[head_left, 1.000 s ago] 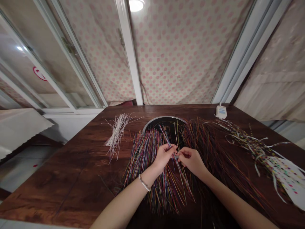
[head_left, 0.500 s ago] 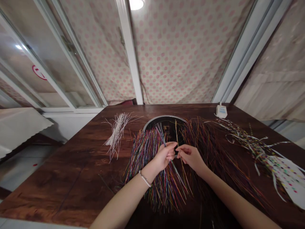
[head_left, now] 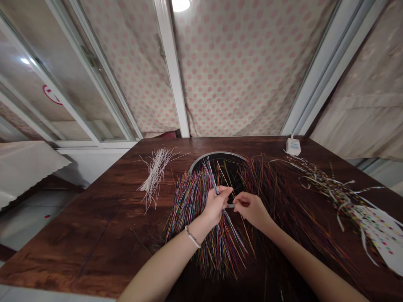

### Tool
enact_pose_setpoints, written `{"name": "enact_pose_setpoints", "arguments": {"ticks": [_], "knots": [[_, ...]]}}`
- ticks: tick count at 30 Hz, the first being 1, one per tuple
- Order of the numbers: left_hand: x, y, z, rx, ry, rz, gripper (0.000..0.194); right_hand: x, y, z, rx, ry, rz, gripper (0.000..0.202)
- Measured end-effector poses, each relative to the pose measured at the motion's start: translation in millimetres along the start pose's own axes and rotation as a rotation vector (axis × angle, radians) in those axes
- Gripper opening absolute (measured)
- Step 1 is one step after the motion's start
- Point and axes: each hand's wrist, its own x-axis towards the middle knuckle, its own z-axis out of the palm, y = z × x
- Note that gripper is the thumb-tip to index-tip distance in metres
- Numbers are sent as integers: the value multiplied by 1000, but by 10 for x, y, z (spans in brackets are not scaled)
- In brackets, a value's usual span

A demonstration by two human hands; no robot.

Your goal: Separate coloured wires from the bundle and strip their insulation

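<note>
My left hand [head_left: 214, 205], with a beaded bracelet at the wrist, is closed around a small bundle of pale and bluish strands [head_left: 209, 173]. Close beside it, my right hand [head_left: 252, 209] pinches a thin golden strand [head_left: 224, 171] between thumb and fingertips. That strand slants up to the left past the left fingertips, and its lower end hangs below the hands. Under the left forearm spreads a thick pile of multicoloured strands [head_left: 190, 197]. Darker reddish-brown strands [head_left: 267, 178] lie beneath and beyond the right hand. Whether they are wire or thread, I cannot tell.
Behind the hands is a round black surface with a grey rim [head_left: 201, 157], partly covered by strands. White strands [head_left: 156, 167] lie left on the brown wooden table [head_left: 103, 209]. A small white box [head_left: 293, 147] and dotted ribbons [head_left: 333, 188] lie right.
The golden strand has tilted from nearly upright to leaning left. The bundle's upper ends have shifted slightly left, and my right hand has moved slightly right.
</note>
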Motion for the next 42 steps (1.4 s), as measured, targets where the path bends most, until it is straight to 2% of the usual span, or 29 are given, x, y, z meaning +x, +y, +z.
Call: {"name": "enact_pose_setpoints", "arguments": {"ticks": [10, 14, 19, 22, 25, 28, 35, 38, 42], "knots": [[-28, 38, -4, -134, 57, 80, 31, -76, -30, -60, -210, -30, -53, 9], [-34, 54, 8, -98, 35, 69, 31, -95, -54, -61, -131, -45, -54, 8], [-70, 57, 59, 104, -54, -42, 31, -41, -31, -73, 31, -30, 22, 9], [-100, 57, 82, 158, -100, -63, 27, -17, -11, -84, 53, -12, 24, 11], [-112, 51, 86, 164, -93, -64, 21, -21, -18, -78, 30, 0, 2, 11], [-105, 21, 85, 183, -62, -50, 17, -44, -42, -60, -28, 31, -33, 11], [-51, -43, 77, 151, 111, 23, 19, -99, -12, -10, -250, 91, -139, 8], [-31, -22, 44, 94, 131, 44, 23, -105, 0, -14, -295, 60, -152, 10], [-30, 20, 14, 40, 146, 41, 27, -103, -45, -73, -241, -7, -128, 14]]}}
